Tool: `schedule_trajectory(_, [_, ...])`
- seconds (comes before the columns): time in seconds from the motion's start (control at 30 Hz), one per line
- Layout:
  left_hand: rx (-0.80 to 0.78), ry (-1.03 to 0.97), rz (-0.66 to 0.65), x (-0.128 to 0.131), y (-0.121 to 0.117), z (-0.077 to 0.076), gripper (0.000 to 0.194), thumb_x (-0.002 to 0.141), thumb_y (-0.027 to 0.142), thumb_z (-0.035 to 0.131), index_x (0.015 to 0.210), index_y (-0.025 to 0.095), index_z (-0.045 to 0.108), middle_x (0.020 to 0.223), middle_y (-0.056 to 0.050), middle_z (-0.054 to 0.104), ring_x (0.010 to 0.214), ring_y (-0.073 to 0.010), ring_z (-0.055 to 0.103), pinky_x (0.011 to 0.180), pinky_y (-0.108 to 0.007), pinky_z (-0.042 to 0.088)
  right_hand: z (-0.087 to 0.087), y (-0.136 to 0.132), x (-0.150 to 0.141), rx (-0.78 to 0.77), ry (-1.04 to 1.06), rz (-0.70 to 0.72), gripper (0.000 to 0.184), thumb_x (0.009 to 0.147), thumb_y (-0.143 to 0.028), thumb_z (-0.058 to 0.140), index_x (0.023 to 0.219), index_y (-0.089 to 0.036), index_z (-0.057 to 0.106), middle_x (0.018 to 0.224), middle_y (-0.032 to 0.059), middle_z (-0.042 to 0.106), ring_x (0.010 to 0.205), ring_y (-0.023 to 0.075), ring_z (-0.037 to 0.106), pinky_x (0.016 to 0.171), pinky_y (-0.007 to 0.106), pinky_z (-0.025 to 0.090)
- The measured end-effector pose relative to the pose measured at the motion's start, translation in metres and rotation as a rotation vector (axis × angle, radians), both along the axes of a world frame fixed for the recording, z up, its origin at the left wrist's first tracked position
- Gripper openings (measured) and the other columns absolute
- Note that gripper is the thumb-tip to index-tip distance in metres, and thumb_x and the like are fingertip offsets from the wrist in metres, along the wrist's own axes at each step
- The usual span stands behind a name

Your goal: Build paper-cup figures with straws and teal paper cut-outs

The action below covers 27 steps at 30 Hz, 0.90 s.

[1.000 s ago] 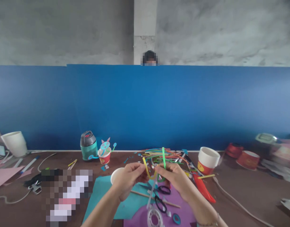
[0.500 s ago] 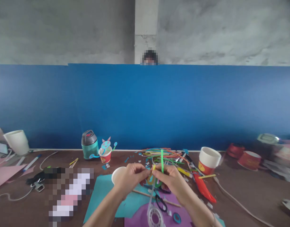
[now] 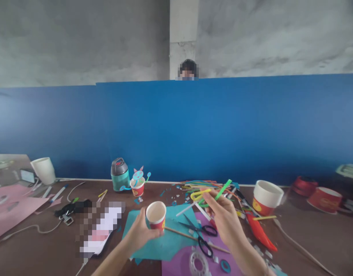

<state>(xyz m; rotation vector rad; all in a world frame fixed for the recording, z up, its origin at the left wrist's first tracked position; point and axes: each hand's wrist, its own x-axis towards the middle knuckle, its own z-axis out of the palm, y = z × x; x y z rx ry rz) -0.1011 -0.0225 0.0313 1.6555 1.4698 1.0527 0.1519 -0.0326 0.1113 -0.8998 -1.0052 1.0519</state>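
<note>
A red and white paper cup [image 3: 156,212] stands upright over the turquoise paper [image 3: 176,245], with the thumb and fingers of my left hand [image 3: 139,230] around its side. Pinched in my right hand [image 3: 222,214] are bent drinking straws [image 3: 199,195]: a yellow loop, a bright green piece sticking up to the right and a pale strip hanging to the left. Between my hands lie open scissors [image 3: 205,247] with black handles and a thin wooden stick [image 3: 180,233]. Nearest me is a clear tape roll [image 3: 198,264] on purple paper [image 3: 174,264].
Several coloured straws [image 3: 205,186] are heaped at the back with paper scraps. A cat-figure cup [image 3: 138,188] and a teal flask [image 3: 120,180] stand back left. Stacked cups [image 3: 265,199] and a red bag [image 3: 261,232] are at right. A blue partition [image 3: 176,130] closes the back; a person's head shows above it.
My hands have parted. My left hand has moved left and taken hold of the paper cup, while my right keeps the straws, now tilted. The view has shifted slightly left.
</note>
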Motion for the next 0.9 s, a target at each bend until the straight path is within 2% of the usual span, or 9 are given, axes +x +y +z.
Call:
schedule_trajectory(0.03, [0.019,-0.026,0.002,0.007,-0.001,-0.006,0.064,0.056,0.030,0.078,0.112,0.013,0.053,0.110,-0.015,0.064,0.104,-0.0324,0.058,0.093,-0.044,0.043,0.001,-0.001,-0.004,0.019,-0.027,0.010,0.031,0.066,-0.046,0.077,0.081,-0.019,0.072,0.071,0.0021,0.063,0.048,0.0080,0.041,0.042,0.022,0.032])
schedule_trajectory(0.1, [0.103,-0.053,-0.015,0.021,-0.003,-0.008,0.045,0.064,0.030,0.072,0.105,0.016,0.056,0.099,-0.010,0.066,0.094,-0.0279,0.061,0.086,-0.040,0.047,0.005,-0.003,-0.010,0.083,-0.125,0.044,0.030,0.070,-0.047,0.073,0.082,-0.019,0.072,0.073,0.0032,0.063,0.048,0.0087,0.041,0.043,0.023,0.033])
schedule_trajectory(0.17, [0.222,-0.077,-0.112,0.034,-0.007,0.000,0.049,0.062,0.022,0.072,0.108,0.018,0.056,0.102,-0.008,0.065,0.095,-0.0269,0.060,0.087,-0.038,0.046,0.009,-0.008,-0.015,0.203,-0.264,0.097,0.026,0.076,-0.046,0.068,0.082,-0.021,0.073,0.078,0.0046,0.064,0.054,0.0115,0.047,0.049,0.025,0.038])
schedule_trajectory(0.23, [0.253,-0.102,-0.271,0.044,-0.014,0.011,0.059,0.062,0.013,0.068,0.118,0.021,0.052,0.113,-0.007,0.062,0.105,-0.0270,0.057,0.093,-0.037,0.043,0.013,-0.013,-0.016,0.333,-0.412,0.166,0.020,0.081,-0.040,0.064,0.084,-0.023,0.074,0.084,0.0057,0.065,0.067,0.0156,0.054,0.059,0.027,0.043])
schedule_trajectory(0.3, [0.266,-0.172,-0.334,0.051,-0.022,0.019,0.065,0.061,0.007,0.063,0.122,0.022,0.049,0.119,-0.007,0.059,0.109,-0.0264,0.055,0.095,-0.036,0.041,0.014,-0.018,-0.015,0.401,-0.533,0.249,0.018,0.085,-0.035,0.061,0.090,-0.025,0.075,0.087,0.0057,0.065,0.076,0.0178,0.057,0.066,0.028,0.045])
schedule_trajectory(0.43, [0.253,-0.257,-0.456,0.056,-0.034,0.023,0.066,0.063,0.004,0.060,0.126,0.023,0.045,0.122,-0.007,0.056,0.112,-0.0265,0.052,0.096,-0.035,0.041,0.010,-0.024,-0.014,0.409,-0.649,0.358,0.021,0.089,-0.032,0.056,0.099,-0.028,0.074,0.087,0.0045,0.061,0.076,0.0161,0.057,0.065,0.026,0.043])
schedule_trajectory(0.9, [0.213,-0.310,-0.487,0.052,-0.038,0.025,0.055,0.073,0.012,0.060,0.125,0.023,0.044,0.123,-0.007,0.055,0.111,-0.0263,0.054,0.093,-0.034,0.042,0.006,-0.025,-0.020,0.406,-0.664,0.442,0.020,0.088,-0.030,0.057,0.101,-0.030,0.073,0.087,0.0031,0.060,0.074,0.0147,0.055,0.065,0.025,0.042])
